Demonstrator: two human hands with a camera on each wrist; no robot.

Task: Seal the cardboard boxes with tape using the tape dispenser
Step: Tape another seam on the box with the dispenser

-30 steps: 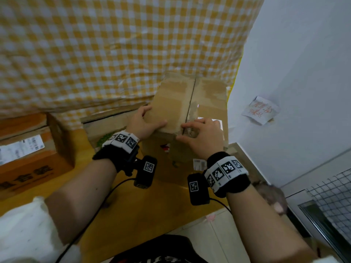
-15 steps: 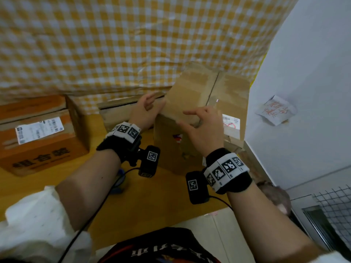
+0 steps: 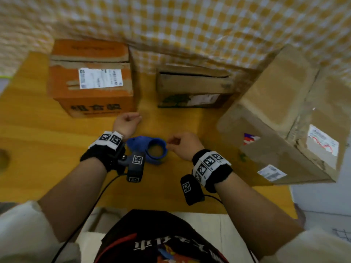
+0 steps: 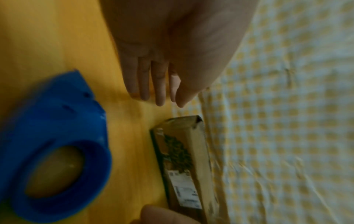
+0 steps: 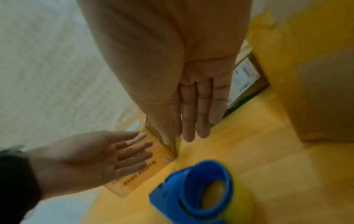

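A blue tape dispenser (image 3: 150,149) lies on the yellow wooden table (image 3: 38,130) between my two hands. My left hand (image 3: 131,119) hovers just beyond its left end, fingers relaxed and empty; the left wrist view shows its fingers (image 4: 153,84) straight above the table, with the dispenser (image 4: 53,136) below. My right hand (image 3: 173,144) is at the dispenser's right rim and holds nothing. In the right wrist view its fingers (image 5: 193,113) are straight above the dispenser (image 5: 195,189). A large brown cardboard box (image 3: 281,118) stands at the right.
An orange box (image 3: 91,76) with a white label stands at the back left. A low brown box (image 3: 193,88) sits at the back middle against a yellow checked cloth (image 3: 190,25). The table's near edge (image 3: 171,209) is close to my body.
Both hands have let go of the large brown box and drawn back left to the dispenser. My head has turned left, bringing the orange box and dispenser into view.
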